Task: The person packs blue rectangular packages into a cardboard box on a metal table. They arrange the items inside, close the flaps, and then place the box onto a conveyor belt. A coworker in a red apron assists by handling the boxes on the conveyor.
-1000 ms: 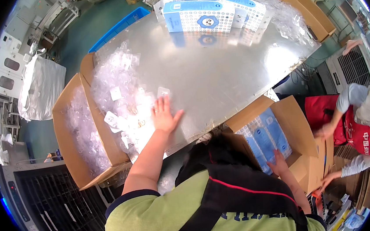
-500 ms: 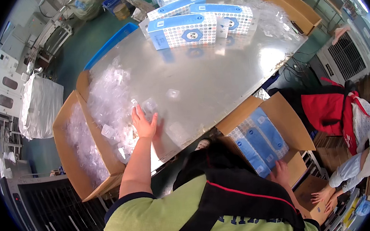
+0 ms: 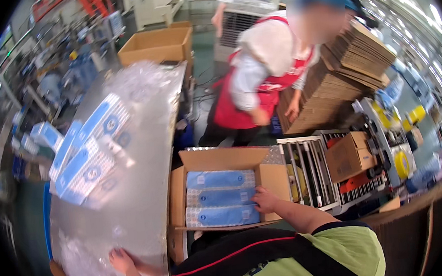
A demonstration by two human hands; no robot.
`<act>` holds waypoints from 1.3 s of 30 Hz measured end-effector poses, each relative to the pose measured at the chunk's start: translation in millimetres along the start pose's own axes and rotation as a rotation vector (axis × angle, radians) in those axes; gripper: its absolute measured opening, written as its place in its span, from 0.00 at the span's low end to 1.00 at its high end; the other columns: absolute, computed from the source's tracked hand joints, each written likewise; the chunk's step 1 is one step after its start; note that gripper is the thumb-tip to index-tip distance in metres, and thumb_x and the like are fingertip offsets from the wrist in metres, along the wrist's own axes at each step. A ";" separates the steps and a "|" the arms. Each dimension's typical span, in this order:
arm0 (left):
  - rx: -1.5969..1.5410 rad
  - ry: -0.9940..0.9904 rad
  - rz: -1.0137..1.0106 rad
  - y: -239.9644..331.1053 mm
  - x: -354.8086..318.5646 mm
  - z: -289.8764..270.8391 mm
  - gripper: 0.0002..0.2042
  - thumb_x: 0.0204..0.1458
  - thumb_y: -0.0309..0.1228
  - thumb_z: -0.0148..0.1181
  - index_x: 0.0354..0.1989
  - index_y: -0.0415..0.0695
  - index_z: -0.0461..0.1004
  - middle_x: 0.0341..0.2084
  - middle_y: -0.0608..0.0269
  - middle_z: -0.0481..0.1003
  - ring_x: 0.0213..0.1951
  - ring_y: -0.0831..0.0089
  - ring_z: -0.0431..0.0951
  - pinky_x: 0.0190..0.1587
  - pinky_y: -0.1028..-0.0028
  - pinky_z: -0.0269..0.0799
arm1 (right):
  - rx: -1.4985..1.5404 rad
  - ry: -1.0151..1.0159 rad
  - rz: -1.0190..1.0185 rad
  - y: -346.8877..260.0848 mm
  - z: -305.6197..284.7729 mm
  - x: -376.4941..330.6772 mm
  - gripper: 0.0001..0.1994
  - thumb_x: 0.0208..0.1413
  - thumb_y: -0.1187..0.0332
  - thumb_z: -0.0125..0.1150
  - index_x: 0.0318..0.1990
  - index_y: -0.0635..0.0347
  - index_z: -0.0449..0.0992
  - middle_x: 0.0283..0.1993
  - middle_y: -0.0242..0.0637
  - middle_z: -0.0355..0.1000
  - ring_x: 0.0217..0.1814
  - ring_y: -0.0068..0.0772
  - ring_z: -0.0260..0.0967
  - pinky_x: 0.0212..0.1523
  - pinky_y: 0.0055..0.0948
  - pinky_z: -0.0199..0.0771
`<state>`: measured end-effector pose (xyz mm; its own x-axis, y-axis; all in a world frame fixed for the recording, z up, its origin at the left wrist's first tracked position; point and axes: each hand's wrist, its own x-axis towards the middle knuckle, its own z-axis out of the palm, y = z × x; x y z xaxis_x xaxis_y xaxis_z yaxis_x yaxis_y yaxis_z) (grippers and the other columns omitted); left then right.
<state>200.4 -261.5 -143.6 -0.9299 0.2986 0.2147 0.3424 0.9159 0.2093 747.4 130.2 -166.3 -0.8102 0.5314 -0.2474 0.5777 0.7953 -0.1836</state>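
Note:
My left hand rests on the metal table, fingers apart and a little bent, with nothing visible in it. It lies beside a pile of clear plastic pieces. On the right, my right hand reaches into an open cardboard carton. Its fingers touch the right ends of the blue-and-white boxes, which lie in three rows inside. These fingers are extended, not wrapped round a box. Several more blue-and-white boxes stand at the table's far left.
Across the carton stands a co-worker in a red apron, beside stacked flat cardboard. A roller conveyor right of my carton bears a small closed carton. Another open carton sits past the table's far end, near more clear plastic.
My view has swung to the right. The left hand stays by the plastic, its fingers less spread. My right hand remains at the boxes' ends. The co-worker's hands have left the small carton.

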 end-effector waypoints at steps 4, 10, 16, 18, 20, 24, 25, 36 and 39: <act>0.011 -0.051 -0.082 8.9 2.4 -20.7 0.15 0.54 0.37 0.61 0.46 0.42 0.77 0.46 0.51 0.75 0.47 0.51 0.75 0.49 0.57 0.72 | 0.001 0.011 -0.022 -2.1 -13.3 9.1 0.19 0.49 0.57 0.59 0.47 0.54 0.79 0.48 0.39 0.76 0.66 0.51 0.57 0.69 0.47 0.52; 0.041 -0.172 -0.039 -31.2 -9.3 -3.5 0.15 0.52 0.41 0.60 0.41 0.44 0.79 0.40 0.50 0.78 0.47 0.53 0.76 0.52 0.57 0.71 | 0.043 0.169 -0.120 -6.1 -0.8 0.4 0.14 0.40 0.62 0.63 0.36 0.54 0.82 0.35 0.40 0.77 0.55 0.50 0.64 0.62 0.46 0.60; 0.026 -0.054 -0.023 -13.6 -49.9 -14.8 0.12 0.55 0.40 0.57 0.44 0.51 0.77 0.42 0.58 0.78 0.50 0.53 0.74 0.54 0.60 0.69 | 0.136 0.296 -0.157 -9.5 -3.8 -8.6 0.11 0.42 0.67 0.61 0.34 0.59 0.80 0.38 0.45 0.75 0.56 0.54 0.63 0.62 0.52 0.60; -0.010 -0.059 -0.067 -17.8 -50.8 -19.5 0.12 0.56 0.40 0.56 0.44 0.51 0.78 0.41 0.58 0.79 0.48 0.54 0.75 0.52 0.61 0.70 | 0.141 0.290 -0.172 -6.5 -6.8 -8.0 0.10 0.43 0.67 0.60 0.34 0.59 0.80 0.37 0.45 0.74 0.55 0.54 0.63 0.62 0.52 0.59; -0.056 -0.054 -0.105 -20.2 -47.2 -29.1 0.12 0.56 0.40 0.56 0.43 0.50 0.78 0.40 0.58 0.79 0.45 0.53 0.76 0.49 0.61 0.72 | 0.145 0.268 -0.177 -2.5 -14.6 -3.9 0.10 0.44 0.67 0.59 0.34 0.59 0.79 0.37 0.45 0.74 0.54 0.54 0.62 0.62 0.53 0.59; -0.664 -0.036 -0.447 -35.3 -41.9 -33.7 0.10 0.58 0.40 0.58 0.40 0.49 0.78 0.32 0.63 0.78 0.35 0.62 0.78 0.38 0.67 0.75 | 0.127 0.300 -0.234 5.5 -8.8 -0.3 0.09 0.44 0.67 0.59 0.33 0.58 0.79 0.37 0.44 0.74 0.53 0.52 0.62 0.60 0.52 0.60; -1.026 -0.058 -0.579 -35.3 -38.8 -36.5 0.10 0.58 0.40 0.58 0.41 0.48 0.78 0.30 0.65 0.77 0.33 0.65 0.77 0.37 0.69 0.75 | 0.139 0.294 -0.228 3.8 -5.5 -2.3 0.09 0.43 0.67 0.59 0.33 0.58 0.79 0.37 0.44 0.74 0.53 0.52 0.62 0.59 0.52 0.60; -1.966 -0.933 -0.466 171.6 -38.2 -105.7 0.15 0.57 0.40 0.63 0.50 0.49 0.72 0.36 0.69 0.71 0.41 0.73 0.74 0.44 0.70 0.75 | 0.135 0.343 -0.162 -5.6 -3.4 -2.2 0.10 0.42 0.65 0.60 0.32 0.57 0.80 0.37 0.40 0.75 0.52 0.49 0.64 0.59 0.48 0.62; -1.476 -1.071 0.007 255.8 -36.1 -100.5 0.16 0.62 0.44 0.55 0.52 0.49 0.72 0.37 0.59 0.76 0.46 0.66 0.76 0.46 0.69 0.73 | 0.098 0.319 -0.150 -5.7 -8.2 0.7 0.09 0.43 0.64 0.60 0.31 0.57 0.79 0.36 0.39 0.75 0.52 0.48 0.64 0.59 0.46 0.63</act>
<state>335.1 -64.9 -2.0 -0.4000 0.8690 -0.2913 -0.3811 0.1314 0.9152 742.7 128.4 -157.6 -0.8682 0.4870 0.0952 0.4439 0.8480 -0.2895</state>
